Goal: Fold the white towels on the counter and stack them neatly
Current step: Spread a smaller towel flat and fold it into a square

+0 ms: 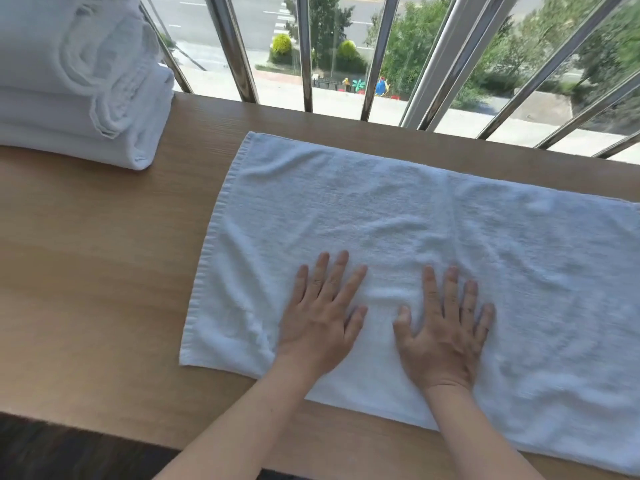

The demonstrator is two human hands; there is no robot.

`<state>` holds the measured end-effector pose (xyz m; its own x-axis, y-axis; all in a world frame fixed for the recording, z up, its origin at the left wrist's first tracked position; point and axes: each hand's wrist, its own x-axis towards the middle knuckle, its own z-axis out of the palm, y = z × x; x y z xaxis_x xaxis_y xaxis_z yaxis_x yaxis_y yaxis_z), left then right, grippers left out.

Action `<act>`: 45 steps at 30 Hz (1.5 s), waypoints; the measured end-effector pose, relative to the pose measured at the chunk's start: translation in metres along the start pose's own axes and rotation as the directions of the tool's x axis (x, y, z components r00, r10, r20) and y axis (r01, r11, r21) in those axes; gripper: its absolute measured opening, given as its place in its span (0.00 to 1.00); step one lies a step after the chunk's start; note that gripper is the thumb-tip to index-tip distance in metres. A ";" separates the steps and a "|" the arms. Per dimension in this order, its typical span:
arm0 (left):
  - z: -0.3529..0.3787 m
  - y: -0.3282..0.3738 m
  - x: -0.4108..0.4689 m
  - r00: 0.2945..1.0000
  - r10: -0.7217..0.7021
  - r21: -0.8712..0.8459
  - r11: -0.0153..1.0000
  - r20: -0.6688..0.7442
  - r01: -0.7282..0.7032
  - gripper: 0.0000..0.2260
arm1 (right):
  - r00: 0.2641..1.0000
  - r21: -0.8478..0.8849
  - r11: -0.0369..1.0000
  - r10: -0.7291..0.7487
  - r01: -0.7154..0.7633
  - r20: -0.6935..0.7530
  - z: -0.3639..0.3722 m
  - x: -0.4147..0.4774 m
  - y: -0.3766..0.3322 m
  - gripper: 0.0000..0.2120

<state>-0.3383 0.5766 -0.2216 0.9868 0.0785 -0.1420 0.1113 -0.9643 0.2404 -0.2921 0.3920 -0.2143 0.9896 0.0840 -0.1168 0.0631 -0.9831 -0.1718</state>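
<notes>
A white towel (398,216) lies spread flat on the wooden counter (97,258), running off the right edge of the view. My left hand (320,317) presses flat on the towel's near left part, fingers straight and spread. My right hand (446,330) lies flat beside it, a little to the right, palm down on the cloth. Neither hand grips anything. A stack of folded white towels (76,81) stands at the far left corner of the counter.
Slanted metal window bars (235,46) rise right behind the counter's far edge, with a street and trees beyond. The counter's near edge (104,427) drops to a dark floor at the lower left. Bare wood lies between the stack and the spread towel.
</notes>
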 end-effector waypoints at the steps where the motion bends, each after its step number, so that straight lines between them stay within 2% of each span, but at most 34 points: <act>1: -0.004 -0.015 -0.001 1.000 -0.025 0.021 0.999 0.012 0.025 0.28 | 1.000 0.001 1.000 0.001 -0.001 0.002 0.000 0.000 0.000 0.36; 6: -0.027 -0.099 -0.008 0.986 -0.151 0.085 0.986 0.065 0.145 0.29 | 1.000 -0.017 1.000 0.003 -0.003 0.011 0.001 -0.001 0.000 0.36; 11: -0.043 -0.116 -0.014 0.990 -0.139 -0.025 0.990 0.032 0.140 0.30 | 1.000 -0.010 1.000 0.009 -0.009 0.007 0.001 -0.001 0.000 0.36; 14: -0.031 -0.083 -0.022 1.000 -0.025 -0.091 0.996 -0.019 0.024 0.29 | 1.000 -0.016 1.000 0.012 -0.012 -0.003 0.003 -0.001 0.001 0.36; 17: -0.015 -0.069 -0.034 0.997 0.079 0.017 0.997 0.013 -0.079 0.29 | 1.000 -0.017 1.000 0.007 -0.007 -0.011 0.006 0.001 0.002 0.36; 25: -0.034 -0.123 -0.040 0.993 -0.100 0.053 0.994 0.058 0.096 0.31 | 1.000 -0.025 1.000 0.007 -0.007 -0.003 0.007 0.001 0.004 0.36; 28: -0.036 -0.093 -0.038 0.995 -0.092 -0.042 0.995 0.021 0.093 0.33 | 1.000 -0.032 0.999 0.004 -0.003 0.026 0.008 -0.001 0.004 0.35; 35: -0.004 0.052 -0.004 0.980 0.196 -0.168 0.965 -0.040 -0.200 0.25 | 0.996 0.027 0.999 -0.036 0.034 0.085 0.007 0.003 0.010 0.30; 41: 0.013 0.063 -0.001 0.985 0.163 0.026 0.986 0.058 -0.165 0.26 | 0.980 0.044 0.982 -0.189 0.186 0.060 -0.004 0.001 0.063 0.27; 43: 0.011 0.062 -0.001 0.986 0.154 0.034 0.987 0.061 -0.156 0.27 | 0.981 0.012 0.984 -0.181 0.181 0.068 -0.011 0.000 0.096 0.27; 45: 0.010 0.066 -0.002 0.992 0.112 0.024 0.993 0.051 -0.114 0.27 | 0.992 -0.014 0.995 -0.097 0.098 0.078 -0.020 0.002 0.131 0.28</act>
<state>-0.3344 0.5103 -0.2154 0.9856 -0.0433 -0.1632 -0.0043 -0.9728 0.2317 -0.2796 0.2601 -0.2178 0.9657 0.1912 -0.1760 0.1618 -0.9723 -0.1684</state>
